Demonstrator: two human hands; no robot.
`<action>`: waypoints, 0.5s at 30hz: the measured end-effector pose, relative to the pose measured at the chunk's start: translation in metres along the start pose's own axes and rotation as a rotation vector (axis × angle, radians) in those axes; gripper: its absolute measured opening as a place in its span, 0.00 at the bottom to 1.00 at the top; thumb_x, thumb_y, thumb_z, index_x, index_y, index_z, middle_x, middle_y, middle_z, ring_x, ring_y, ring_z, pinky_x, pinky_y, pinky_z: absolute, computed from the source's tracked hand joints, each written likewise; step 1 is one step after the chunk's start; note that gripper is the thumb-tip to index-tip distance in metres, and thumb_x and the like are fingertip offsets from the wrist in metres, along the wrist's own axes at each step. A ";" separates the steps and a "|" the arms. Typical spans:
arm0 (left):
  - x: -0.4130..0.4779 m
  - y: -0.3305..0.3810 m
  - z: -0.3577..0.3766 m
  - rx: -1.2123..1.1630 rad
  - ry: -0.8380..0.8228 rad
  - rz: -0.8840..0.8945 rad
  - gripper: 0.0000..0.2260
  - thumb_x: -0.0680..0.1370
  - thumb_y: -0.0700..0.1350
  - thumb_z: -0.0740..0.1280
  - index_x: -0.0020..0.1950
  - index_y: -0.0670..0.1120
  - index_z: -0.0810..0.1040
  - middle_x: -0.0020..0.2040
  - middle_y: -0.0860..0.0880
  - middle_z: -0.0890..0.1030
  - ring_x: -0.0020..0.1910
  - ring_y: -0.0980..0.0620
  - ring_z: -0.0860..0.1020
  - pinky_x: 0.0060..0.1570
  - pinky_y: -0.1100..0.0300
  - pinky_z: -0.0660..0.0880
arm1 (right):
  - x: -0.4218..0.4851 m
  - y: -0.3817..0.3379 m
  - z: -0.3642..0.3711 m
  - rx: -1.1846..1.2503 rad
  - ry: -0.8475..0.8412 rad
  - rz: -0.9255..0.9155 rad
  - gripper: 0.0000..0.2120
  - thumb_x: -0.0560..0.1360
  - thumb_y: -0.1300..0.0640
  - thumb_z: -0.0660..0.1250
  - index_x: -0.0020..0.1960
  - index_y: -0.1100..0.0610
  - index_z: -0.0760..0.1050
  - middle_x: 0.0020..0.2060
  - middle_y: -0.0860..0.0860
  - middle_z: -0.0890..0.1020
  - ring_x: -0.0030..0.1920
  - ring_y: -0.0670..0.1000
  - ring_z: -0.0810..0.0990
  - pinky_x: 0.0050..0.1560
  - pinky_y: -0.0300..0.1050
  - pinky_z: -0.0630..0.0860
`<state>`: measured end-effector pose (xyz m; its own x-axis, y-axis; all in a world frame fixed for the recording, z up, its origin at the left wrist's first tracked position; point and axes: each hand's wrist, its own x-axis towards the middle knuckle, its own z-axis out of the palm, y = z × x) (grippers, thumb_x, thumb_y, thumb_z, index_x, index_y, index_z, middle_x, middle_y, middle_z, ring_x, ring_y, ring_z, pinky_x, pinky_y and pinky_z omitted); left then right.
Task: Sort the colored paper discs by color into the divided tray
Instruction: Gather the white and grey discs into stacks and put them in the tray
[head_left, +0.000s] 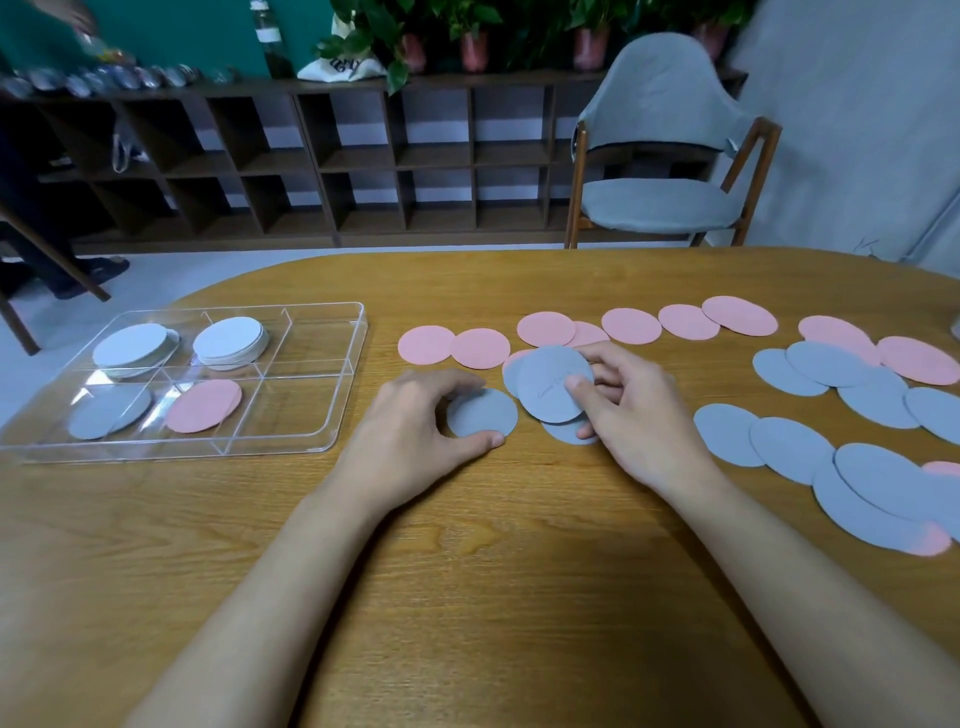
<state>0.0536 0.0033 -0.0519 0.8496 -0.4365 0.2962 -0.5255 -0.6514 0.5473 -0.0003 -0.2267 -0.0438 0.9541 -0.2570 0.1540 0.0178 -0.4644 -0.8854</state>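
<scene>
Soft, even indoor light, wide-angle view.
Glare streaks the clear tray; table edges bow; the far shelf looks slightly soft.

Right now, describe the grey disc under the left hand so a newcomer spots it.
On the wooden table, right of the clear divided tray, find the left hand. The grey disc lies between its thumb and fingers. Unlike the fanned grey discs in the right hand, it lies single, flat on the wood.

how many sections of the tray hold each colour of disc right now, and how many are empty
Sections of the clear plastic divided tray, by content:
white paper discs: 2
grey paper discs: 1
pink paper discs: 1
empty: 2
total: 6
</scene>
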 end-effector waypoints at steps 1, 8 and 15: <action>-0.001 0.000 0.000 -0.027 0.000 0.008 0.22 0.70 0.56 0.80 0.62 0.55 0.83 0.54 0.62 0.82 0.56 0.59 0.79 0.58 0.58 0.76 | 0.001 0.001 0.000 -0.010 0.004 0.002 0.10 0.82 0.57 0.67 0.63 0.50 0.79 0.49 0.44 0.86 0.32 0.48 0.85 0.40 0.49 0.85; -0.002 0.005 -0.005 0.071 0.102 0.206 0.09 0.83 0.51 0.64 0.49 0.50 0.83 0.39 0.54 0.83 0.38 0.51 0.80 0.42 0.51 0.77 | 0.000 0.000 -0.001 -0.002 0.007 -0.003 0.11 0.83 0.58 0.66 0.65 0.51 0.78 0.50 0.41 0.82 0.36 0.48 0.85 0.34 0.34 0.79; -0.001 0.011 0.002 -0.172 0.147 0.100 0.04 0.81 0.39 0.68 0.52 0.46 0.81 0.39 0.56 0.81 0.37 0.55 0.79 0.41 0.65 0.75 | -0.004 -0.004 0.002 0.066 -0.051 -0.039 0.12 0.82 0.61 0.67 0.64 0.54 0.79 0.51 0.54 0.86 0.39 0.48 0.86 0.37 0.29 0.76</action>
<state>0.0468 -0.0046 -0.0477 0.7977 -0.3902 0.4598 -0.6027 -0.4886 0.6309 -0.0033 -0.2224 -0.0417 0.9662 -0.1954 0.1682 0.0736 -0.4164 -0.9062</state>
